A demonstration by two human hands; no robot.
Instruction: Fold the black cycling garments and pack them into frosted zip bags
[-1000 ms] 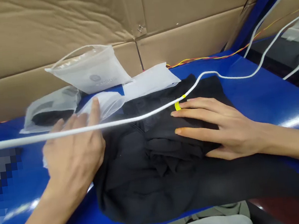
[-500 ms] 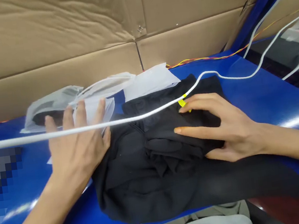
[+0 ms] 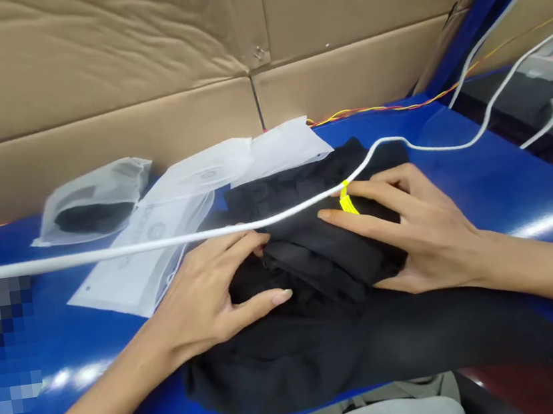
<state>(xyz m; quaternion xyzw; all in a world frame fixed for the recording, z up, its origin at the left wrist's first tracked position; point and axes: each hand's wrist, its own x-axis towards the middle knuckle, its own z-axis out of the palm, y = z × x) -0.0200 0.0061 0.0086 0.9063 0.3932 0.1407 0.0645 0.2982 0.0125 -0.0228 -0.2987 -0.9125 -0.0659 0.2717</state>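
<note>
A black cloth garment (image 3: pixel 295 359) lies bunched and folded on the blue table, with a yellow tag (image 3: pixel 348 201) near its top. My left hand (image 3: pixel 211 295) grips a fold at the garment's left side, thumb below and fingers above. My right hand (image 3: pixel 405 231) spans the folded top, its fingers beside the tag. A flat white plastic bag (image 3: pixel 136 271) lies just left of my left hand. Behind it are another white bag (image 3: pixel 201 171) and a white sheet or bag (image 3: pixel 282 149).
A clear bag holding something black (image 3: pixel 89 204) lies at the far left of the blue table (image 3: pixel 516 184). A white cable (image 3: pixel 160 243) crosses above the garment. Cardboard sheets (image 3: pixel 88 69) line the back, with thin yellow-orange wires along the table's far edge.
My left hand has moved off the white bags and onto the garment. The bags now lie flat, and the upright one has dropped. The yellow tag has shifted slightly.
</note>
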